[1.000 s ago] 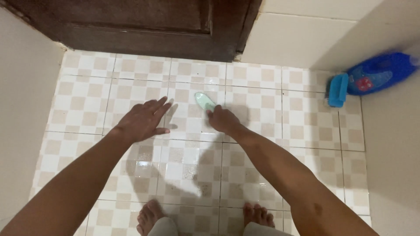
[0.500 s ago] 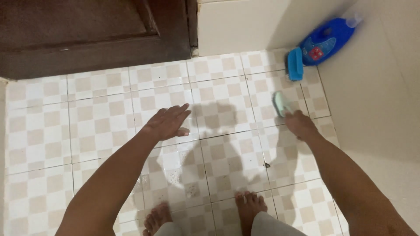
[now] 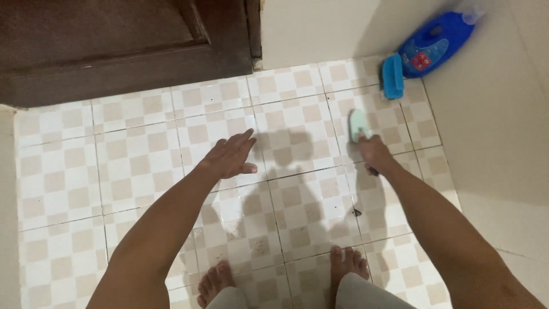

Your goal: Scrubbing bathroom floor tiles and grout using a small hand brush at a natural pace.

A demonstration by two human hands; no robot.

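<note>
our right hand (image 3: pixel 374 153) grips a pale green plastic brush (image 3: pixel 359 124) on wet checkered floor tiles (image 3: pixel 143 166); left hand (image 3: pixel 230 157) open, empty. bare feet (image 3: pixel 216 284) beneath may slip.

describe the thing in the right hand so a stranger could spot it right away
Start at the blue bottle lying in the far right corner by the wall. Just nearer, past the blue brush, the right hand grips a pale green brush, the only mint-coloured thing on the checked floor tiles.
</note>
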